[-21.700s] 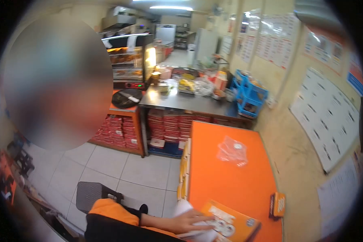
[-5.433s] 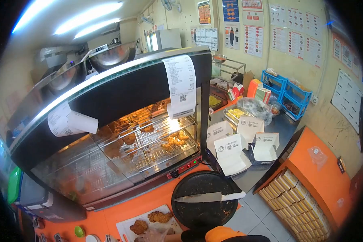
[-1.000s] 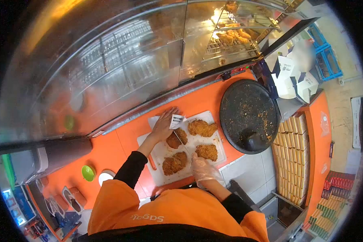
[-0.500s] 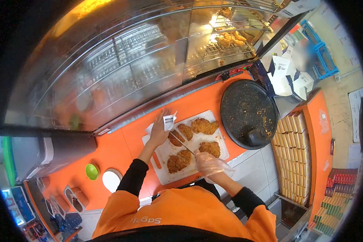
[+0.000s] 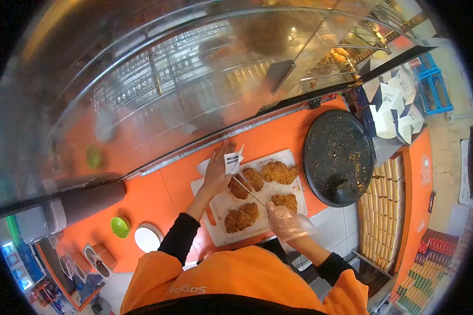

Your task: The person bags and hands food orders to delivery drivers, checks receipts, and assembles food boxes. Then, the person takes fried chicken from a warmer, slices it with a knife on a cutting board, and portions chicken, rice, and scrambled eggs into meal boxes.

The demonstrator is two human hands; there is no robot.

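Observation:
Several browned, breaded chicken pieces (image 5: 241, 218) lie on a white cutting board (image 5: 219, 231). My right hand (image 5: 289, 221), in a clear plastic glove, is closed on a knife at the board's front right. The knife's thin blade (image 5: 249, 192) slants up and left, passing between the pieces. My bare left hand (image 5: 216, 172) rests at the board's upper left with fingers stretched out. White printed paper (image 5: 232, 163) lies against its fingers, by the blade's far end; the paper partly hides how hand and blade meet.
A round black board (image 5: 339, 157) with crumbs stands to the right. The glass display case (image 5: 194, 79) runs along the back. A green bowl (image 5: 120, 227) and a white round item (image 5: 148, 238) sit left. Open boxes (image 5: 391, 113) stand back right, above stacked cartons (image 5: 381, 215).
The view has shifted, so the board and counter appear a little further right. Since a second ago, the knife blade has come into clear view between my hands. The chicken pieces keep about the same places.

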